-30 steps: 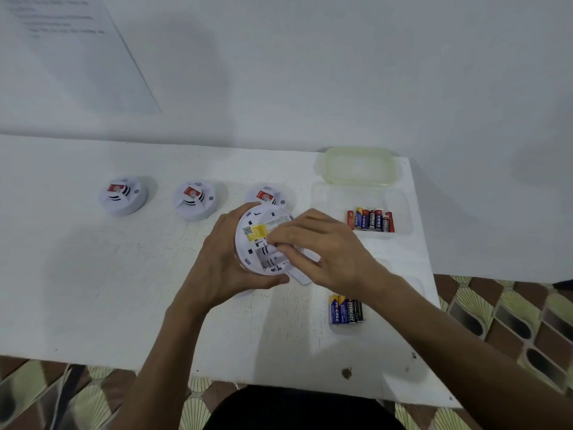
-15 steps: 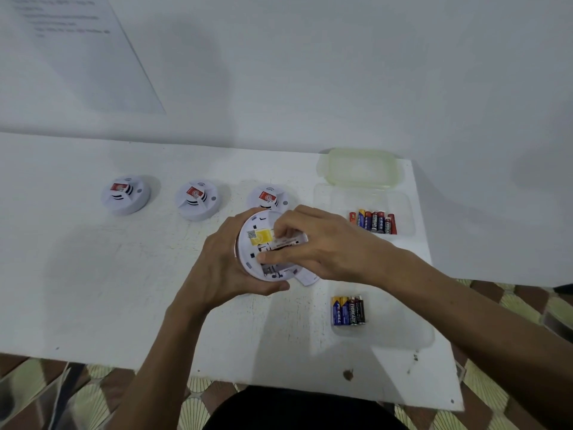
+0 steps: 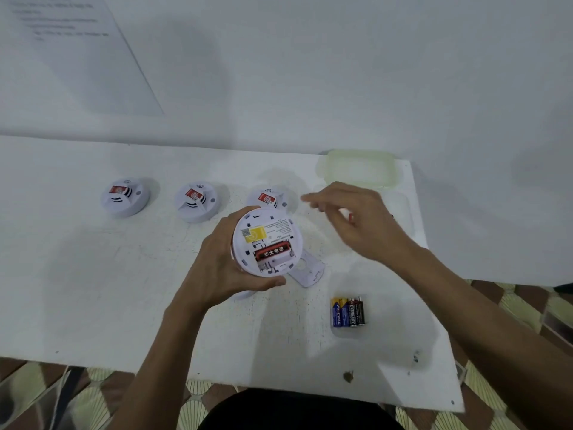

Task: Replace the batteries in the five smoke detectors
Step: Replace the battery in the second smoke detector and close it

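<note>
While my left hand [image 3: 217, 268] wraps its grip round the upturned smoke detector [image 3: 273, 226] over mid-table [image 3: 93, 290], a red battery [image 3: 273, 253] sits in its open bay. My right hand [image 3: 356, 225] hovers beyond, grip spread. The near-right clear tray [image 3: 350, 333] holds loose batteries [image 3: 347, 311].

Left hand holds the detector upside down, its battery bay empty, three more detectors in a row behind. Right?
No, the bay is not empty: the head view shows a red battery lying in it. The left hand does hold the detector upside down, with three more detectors in a row behind.
</note>
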